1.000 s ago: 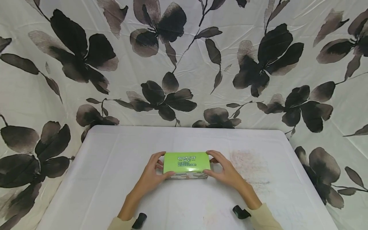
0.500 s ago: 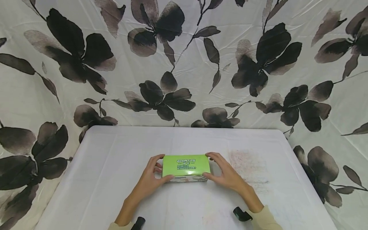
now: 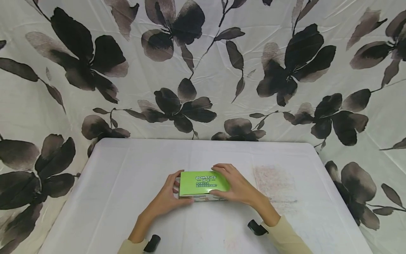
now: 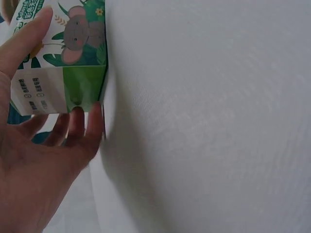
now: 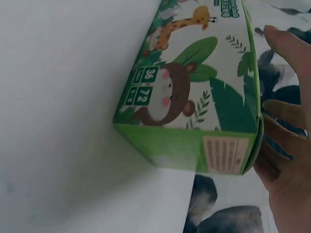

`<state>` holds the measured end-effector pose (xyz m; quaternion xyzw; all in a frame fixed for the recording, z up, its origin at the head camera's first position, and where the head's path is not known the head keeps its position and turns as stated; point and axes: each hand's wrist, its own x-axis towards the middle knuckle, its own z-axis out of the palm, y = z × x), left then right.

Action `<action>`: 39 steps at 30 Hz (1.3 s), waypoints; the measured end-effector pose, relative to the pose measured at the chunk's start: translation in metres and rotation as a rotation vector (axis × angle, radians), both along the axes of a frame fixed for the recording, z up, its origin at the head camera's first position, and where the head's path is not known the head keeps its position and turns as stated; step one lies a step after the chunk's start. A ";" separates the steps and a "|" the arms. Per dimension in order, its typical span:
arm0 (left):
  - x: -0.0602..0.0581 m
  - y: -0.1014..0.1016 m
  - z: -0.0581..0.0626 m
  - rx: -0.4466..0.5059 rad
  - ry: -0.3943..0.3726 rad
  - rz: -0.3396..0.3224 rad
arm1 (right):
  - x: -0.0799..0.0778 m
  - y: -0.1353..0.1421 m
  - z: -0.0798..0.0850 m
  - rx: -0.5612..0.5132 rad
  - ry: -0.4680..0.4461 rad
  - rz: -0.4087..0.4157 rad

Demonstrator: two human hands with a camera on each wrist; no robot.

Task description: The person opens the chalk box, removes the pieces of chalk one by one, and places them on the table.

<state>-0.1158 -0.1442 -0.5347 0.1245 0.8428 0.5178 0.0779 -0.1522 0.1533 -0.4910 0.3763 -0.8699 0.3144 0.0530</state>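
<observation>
A cardboard box (image 3: 197, 184) with a bright green lid and printed lettering lies on the white-covered table. Cartoon animals decorate its front side (image 5: 187, 73), while a green strip and pale label mark one end. My left hand (image 3: 168, 195) holds the left end, its thumb (image 4: 34, 36) along the front face and its fingers against the end and behind. Over the right part of the lid my right hand (image 3: 233, 185) spreads, thumb near the front edge and fingers at the far edge. In the right wrist view its thumb (image 5: 282, 43) stands a little off the box.
The white tabletop (image 3: 127, 165) has a reddish smudge (image 3: 274, 180) right of the box. A cloth with dark flowers (image 3: 234, 70) hangs behind the table. Black wrist devices (image 3: 257, 227) sit by both sleeves.
My right hand has shifted left from the box's right end to over the lid. My left thumb has slid lower down the front. The box has hardly moved over the last half second.
</observation>
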 end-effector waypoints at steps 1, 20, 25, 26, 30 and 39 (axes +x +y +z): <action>0.000 0.000 0.000 0.002 -0.008 0.000 | -0.001 -0.002 0.001 0.009 0.009 0.013; -0.002 -0.002 -0.004 0.119 -0.033 0.005 | -0.011 -0.018 0.020 0.222 0.101 0.074; -0.002 -0.002 -0.003 0.115 -0.024 0.011 | -0.016 -0.021 0.026 0.274 0.170 0.130; -0.002 -0.002 -0.003 0.112 -0.023 0.014 | -0.017 -0.021 0.026 0.281 0.186 0.140; -0.002 -0.002 -0.004 0.106 -0.026 0.022 | -0.021 -0.022 0.028 0.302 0.223 0.166; -0.003 -0.001 -0.006 0.093 -0.018 0.035 | -0.025 -0.023 0.035 0.320 0.166 0.224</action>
